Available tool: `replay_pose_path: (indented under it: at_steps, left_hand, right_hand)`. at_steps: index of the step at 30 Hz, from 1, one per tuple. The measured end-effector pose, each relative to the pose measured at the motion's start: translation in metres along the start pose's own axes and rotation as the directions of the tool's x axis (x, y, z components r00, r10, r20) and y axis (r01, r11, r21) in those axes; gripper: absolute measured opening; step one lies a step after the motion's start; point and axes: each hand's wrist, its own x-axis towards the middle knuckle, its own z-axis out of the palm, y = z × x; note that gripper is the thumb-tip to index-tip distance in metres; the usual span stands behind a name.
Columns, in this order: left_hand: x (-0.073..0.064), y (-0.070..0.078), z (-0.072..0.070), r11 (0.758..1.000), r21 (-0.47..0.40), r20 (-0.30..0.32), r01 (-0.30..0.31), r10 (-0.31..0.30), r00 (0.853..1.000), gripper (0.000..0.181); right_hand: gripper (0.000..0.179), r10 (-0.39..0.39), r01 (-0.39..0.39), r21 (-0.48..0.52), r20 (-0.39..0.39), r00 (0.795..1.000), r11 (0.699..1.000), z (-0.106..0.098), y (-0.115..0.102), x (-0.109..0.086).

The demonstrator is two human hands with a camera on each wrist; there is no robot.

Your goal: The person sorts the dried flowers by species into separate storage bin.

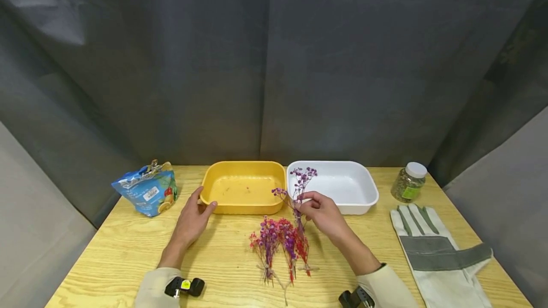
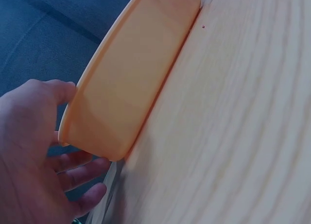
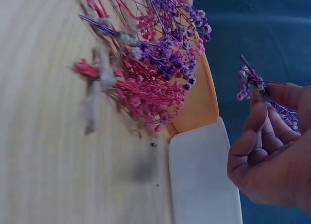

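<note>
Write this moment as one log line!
left hand: grips yellow tray | right hand: pinches purple flowers | flower bunches: on table

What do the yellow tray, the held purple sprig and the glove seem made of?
Yellow tray: probably moulded plastic, smooth and slightly shiny, given its rounded corners and even colour.
Purple sprig: apparently dried flowers, matte, with thin stiff stems, though artificial ones are possible.
Glove: likely fabric, grey panels perhaps leather, judging by its matte, patched surface.
</note>
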Motion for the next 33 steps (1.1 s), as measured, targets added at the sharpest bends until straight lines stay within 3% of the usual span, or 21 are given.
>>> replay_pose_path:
  at_steps: [14,21,33]
  left_hand:
    - [0.001,-0.002,0.002,0.997,-0.077,-0.037,0.028,-0.031,0.999,0.067]
    - [0.001,-0.002,0.004,0.997,-0.077,-0.057,0.026,-0.030,0.998,0.066]
    - [0.002,0.000,0.007,0.997,-0.081,-0.061,0.006,-0.011,0.998,0.065]
  right_hand:
    - [0.022,0.010,-0.009,-0.007,0.015,1.000,1.000,0.022,-0.022,0.043]
    - [0.023,0.017,-0.016,-0.076,0.012,1.000,0.997,0.035,-0.029,0.063]
    - [0.026,0.047,-0.044,-0.095,0.034,0.998,0.995,0.051,-0.037,0.085]
